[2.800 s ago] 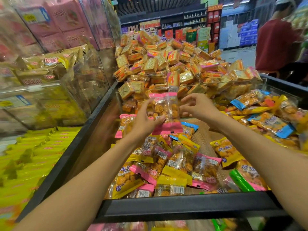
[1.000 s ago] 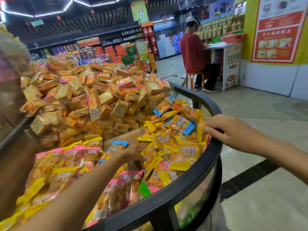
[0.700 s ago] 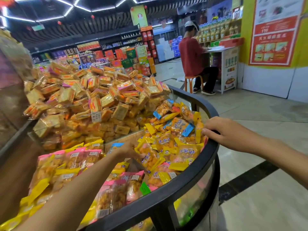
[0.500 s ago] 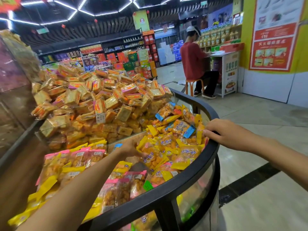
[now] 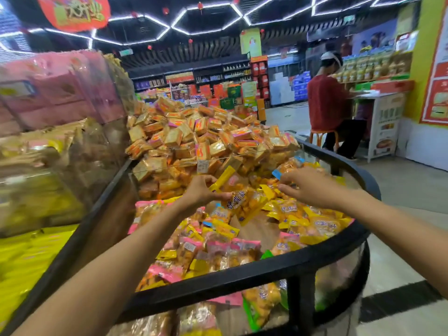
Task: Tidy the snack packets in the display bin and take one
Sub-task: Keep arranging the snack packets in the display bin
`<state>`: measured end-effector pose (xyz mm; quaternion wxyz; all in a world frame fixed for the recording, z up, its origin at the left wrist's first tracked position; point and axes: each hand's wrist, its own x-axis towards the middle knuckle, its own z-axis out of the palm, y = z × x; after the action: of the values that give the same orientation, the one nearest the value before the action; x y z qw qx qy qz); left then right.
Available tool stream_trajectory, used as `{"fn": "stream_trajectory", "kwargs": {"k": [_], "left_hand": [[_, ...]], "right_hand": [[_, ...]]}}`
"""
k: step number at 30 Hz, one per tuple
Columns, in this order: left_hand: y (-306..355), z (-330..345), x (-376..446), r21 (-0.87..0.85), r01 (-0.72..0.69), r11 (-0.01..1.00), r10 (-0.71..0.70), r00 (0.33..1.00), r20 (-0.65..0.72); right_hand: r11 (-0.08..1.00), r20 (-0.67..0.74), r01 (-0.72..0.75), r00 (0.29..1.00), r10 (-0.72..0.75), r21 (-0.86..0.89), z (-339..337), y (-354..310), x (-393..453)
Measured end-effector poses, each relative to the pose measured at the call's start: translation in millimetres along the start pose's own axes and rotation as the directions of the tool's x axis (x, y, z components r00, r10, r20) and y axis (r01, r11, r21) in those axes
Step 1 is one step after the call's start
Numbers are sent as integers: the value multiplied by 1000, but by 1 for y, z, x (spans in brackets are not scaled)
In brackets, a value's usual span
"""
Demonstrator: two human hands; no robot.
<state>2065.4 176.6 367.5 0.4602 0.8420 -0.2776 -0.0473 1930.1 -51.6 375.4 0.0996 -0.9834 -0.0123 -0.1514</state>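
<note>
The display bin (image 5: 242,272) has a curved black rim and holds several clear snack packets with yellow, pink or blue edges. My left hand (image 5: 202,191) holds one yellow-edged packet (image 5: 242,202) lifted and tilted above the pile, near the bin's middle. My right hand (image 5: 309,185) reaches in over the yellow packets on the right side (image 5: 303,219), its fingertips close to a blue-edged packet (image 5: 278,173). Whether it grips anything is unclear. Pink-edged packets (image 5: 230,248) lie near the front rim.
Behind a clear divider rises a heap of gold and orange packets (image 5: 194,141). Clear bins of other snacks (image 5: 60,146) stand on the left, with yellow packs (image 5: 24,258) below. A person in red (image 5: 324,103) sits on a stool at the right, across open floor.
My left hand has picked a yellow-edged packet up off the pile. My right hand has left the black rim and moved into the bin. The view has swung back toward the bin.
</note>
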Motion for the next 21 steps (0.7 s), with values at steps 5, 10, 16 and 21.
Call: {"fn": "stream_trajectory", "kwargs": {"k": [5, 10, 16, 21], "left_hand": [[-25, -44, -33, -48, 39, 998, -44, 991, -125], [-59, -58, -34, -102, 67, 993, -87, 975, -206], [-78, -54, -25, -47, 52, 998, -58, 988, -145], [-75, -54, -24, -108, 9, 994, -24, 990, -140]], "right_hand": [[983, -38, 70, 997, -64, 172, 44, -75, 58], [896, 10, -22, 1000, 19, 443, 83, -119, 101], [604, 58, -82, 997, 59, 793, 116, -119, 115], [444, 61, -78, 997, 52, 893, 109, -120, 117]]}}
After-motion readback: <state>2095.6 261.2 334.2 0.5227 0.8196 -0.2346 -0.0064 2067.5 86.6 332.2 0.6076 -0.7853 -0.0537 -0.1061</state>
